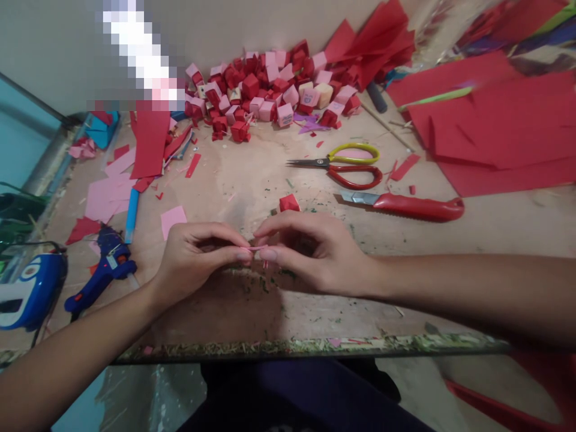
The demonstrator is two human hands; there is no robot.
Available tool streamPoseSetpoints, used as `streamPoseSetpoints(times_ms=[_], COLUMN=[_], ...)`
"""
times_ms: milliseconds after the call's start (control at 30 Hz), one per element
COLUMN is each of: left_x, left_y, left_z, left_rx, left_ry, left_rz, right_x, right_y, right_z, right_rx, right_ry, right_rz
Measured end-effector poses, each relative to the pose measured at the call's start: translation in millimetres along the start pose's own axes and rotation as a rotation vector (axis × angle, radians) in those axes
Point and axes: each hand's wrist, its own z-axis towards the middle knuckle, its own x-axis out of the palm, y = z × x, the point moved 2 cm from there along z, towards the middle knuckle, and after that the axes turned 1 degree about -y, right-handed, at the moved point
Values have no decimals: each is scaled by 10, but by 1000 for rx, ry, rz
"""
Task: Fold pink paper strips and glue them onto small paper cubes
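Observation:
Between my two hands, low over the front middle of the table, is a small thin pink piece of paper (257,248). My left hand (202,255) pinches its left end between thumb and forefinger. At the other end, the thumb and fingers of my right hand (310,249) close on it, covering part of the piece. A bit of red and white shows under the right thumb, too small to make out. Just beyond my right hand sits a small red folded paper cube (289,203). A pink paper square (173,221) lies behind my left hand.
Scissors (335,163) and a red utility knife (405,204) lie beyond my right hand. Many pink and red paper cubes (265,90) are heaped at the back. A blue glue gun (105,264) and tape measure (33,291) are left; red sheets (499,126) are right.

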Motion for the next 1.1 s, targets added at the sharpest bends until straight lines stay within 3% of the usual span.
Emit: streamPoseSetpoints(times_ms=[333, 533, 933, 1100], left_x=[1, 5, 46, 67], left_y=[-4, 4, 40, -9], left_z=[-21, -15, -30, -14], left_rx=[-193, -165, -211, -167], left_ry=[-77, -147, -96, -75], left_rz=[-76, -134, -176, -44], right_x=[-10, 46, 6, 2], right_y=[14, -71, 21, 11], right_z=[-12, -26, -15, -9], right_rx=[-63, -104, -135, -179], right_ry=[33, -63, -119, -110], right_rz=[1, 5, -190, -207])
